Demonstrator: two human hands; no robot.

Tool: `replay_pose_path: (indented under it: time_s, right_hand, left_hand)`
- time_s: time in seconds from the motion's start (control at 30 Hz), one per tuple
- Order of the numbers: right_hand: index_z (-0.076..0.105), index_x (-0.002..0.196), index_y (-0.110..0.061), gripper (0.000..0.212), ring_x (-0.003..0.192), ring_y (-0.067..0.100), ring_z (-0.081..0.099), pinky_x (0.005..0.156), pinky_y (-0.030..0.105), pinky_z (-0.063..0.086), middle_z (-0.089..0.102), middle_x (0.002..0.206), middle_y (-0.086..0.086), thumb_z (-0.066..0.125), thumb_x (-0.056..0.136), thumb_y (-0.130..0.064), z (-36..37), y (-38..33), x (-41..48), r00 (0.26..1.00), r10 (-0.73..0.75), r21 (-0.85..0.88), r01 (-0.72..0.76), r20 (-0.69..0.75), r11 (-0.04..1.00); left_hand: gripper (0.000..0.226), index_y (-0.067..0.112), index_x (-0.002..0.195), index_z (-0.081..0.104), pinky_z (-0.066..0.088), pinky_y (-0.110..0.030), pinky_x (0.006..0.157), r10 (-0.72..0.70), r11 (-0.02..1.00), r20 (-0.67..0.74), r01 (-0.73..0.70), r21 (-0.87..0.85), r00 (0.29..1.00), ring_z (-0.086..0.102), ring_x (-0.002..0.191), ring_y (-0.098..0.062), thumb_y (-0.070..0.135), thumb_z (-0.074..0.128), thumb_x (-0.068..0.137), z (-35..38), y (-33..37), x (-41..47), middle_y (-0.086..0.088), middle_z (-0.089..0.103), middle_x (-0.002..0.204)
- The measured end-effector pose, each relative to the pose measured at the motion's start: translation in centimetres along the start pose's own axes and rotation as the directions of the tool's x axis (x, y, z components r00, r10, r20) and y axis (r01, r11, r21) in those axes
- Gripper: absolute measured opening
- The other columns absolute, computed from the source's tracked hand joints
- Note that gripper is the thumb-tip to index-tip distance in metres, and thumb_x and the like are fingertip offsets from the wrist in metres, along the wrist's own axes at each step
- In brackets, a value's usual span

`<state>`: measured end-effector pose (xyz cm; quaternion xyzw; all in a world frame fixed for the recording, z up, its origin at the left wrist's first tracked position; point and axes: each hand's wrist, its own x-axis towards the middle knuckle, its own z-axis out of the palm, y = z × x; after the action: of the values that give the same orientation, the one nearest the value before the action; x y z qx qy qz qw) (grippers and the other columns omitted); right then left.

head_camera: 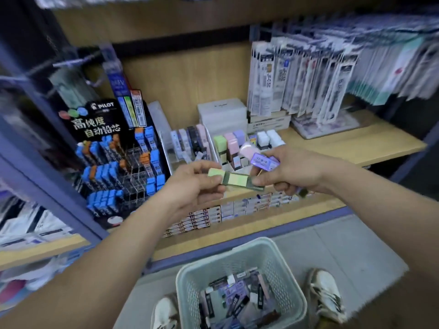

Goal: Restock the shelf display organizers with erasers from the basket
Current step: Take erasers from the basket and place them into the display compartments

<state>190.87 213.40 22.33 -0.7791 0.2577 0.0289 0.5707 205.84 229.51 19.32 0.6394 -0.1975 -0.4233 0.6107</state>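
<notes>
Fingers (213, 178) of the left hand (190, 184) pinch a green eraser (235, 180) before the shelf organizer (214, 151); the right hand (292, 172) grips purple erasers (263, 160). The floor basket (190, 295) holds plenty more, so restocking looks far from finished.

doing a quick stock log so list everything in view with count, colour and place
green eraser: one, green, pinched between both hands
purple erasers: at least two, purple, in right hand
organizer: one, white, on shelf, green, pink, purple erasers upright
basket: one, pale grey, on floor, erasers inside
lead display: one, black, shelf left
refill packs: many, white, hanging upper right
shoes: two, white, beside basket
left hand: grips green eraser
right hand: holds purple erasers
</notes>
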Motion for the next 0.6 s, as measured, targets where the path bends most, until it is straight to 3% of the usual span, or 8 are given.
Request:
replay_pose_path:
  time_s: [0.1,0.23,0.33,0.5,0.6]
  right_hand:
    - [0.056,0.089,-0.014,0.016,0.041,0.007,0.033,0.041,0.02,0.021,0.05,0.048,-0.009,0.069,0.086,-0.006,-0.1,-0.8,0.1,0.999,0.017,0.17,-0.009,-0.045,0.985]
    - [0.053,0.082,-0.016,0.019,0.038,0.006,0.032,0.037,0.016,0.021,0.052,0.056,-0.004,0.066,0.088,-0.004,0.3,-0.1,1.0,0.995,0.085,0.332,-0.06,-0.059,0.941]
    - [0.055,0.081,-0.014,0.016,0.04,0.007,0.037,0.035,0.015,0.026,0.055,0.062,0.001,0.064,0.09,-0.004,-0.1,0.2,2.0,0.984,0.14,0.441,-0.076,-0.112,0.894]
    - [0.056,0.095,-0.003,0.011,0.046,0.015,0.046,0.035,0.017,0.04,0.057,0.07,0.014,0.051,0.088,0.005,-1.1,1.2,3.3,0.943,0.286,0.775,-0.051,-0.17,0.629]
    - [0.058,0.099,-0.004,0.009,0.047,0.014,0.045,0.035,0.017,0.038,0.057,0.069,0.012,0.056,0.091,0.0,-0.9,1.8,4.0,0.942,0.293,0.745,-0.075,-0.166,0.663]
  left_hand:
    - [0.018,0.007,0.104,0.066,0.059,-0.027,0.063,0.106,0.991,-0.069,-0.111,-0.076,0.992,0.069,0.066,-0.016,0.0,0.059,0.089,0.2,1.8,-0.1,-0.011,0.07,0.082]
    - [0.021,0.014,0.108,0.067,0.059,-0.028,0.072,0.17,0.984,-0.095,-0.174,-0.041,0.981,0.069,0.074,-0.017,0.006,0.053,0.095,0.5,2.5,0.6,-0.005,0.073,0.087]
    - [0.023,0.014,0.111,0.067,0.059,-0.028,0.071,0.253,0.966,-0.161,-0.243,0.084,0.954,0.07,0.075,-0.018,0.005,0.055,0.094,0.4,3.1,1.7,-0.006,0.074,0.087]
    - [0.021,0.017,0.108,0.069,0.059,-0.027,0.072,0.414,0.872,-0.253,-0.3,0.387,0.875,0.07,0.072,-0.015,0.008,0.063,0.09,0.4,5.3,3.9,-0.008,0.072,0.092]
    - [0.021,0.024,0.104,0.07,0.059,-0.034,0.076,0.438,0.825,-0.212,-0.297,0.481,0.874,0.071,0.075,-0.019,0.009,0.064,0.09,0.7,6.0,5.4,-0.006,0.068,0.097]
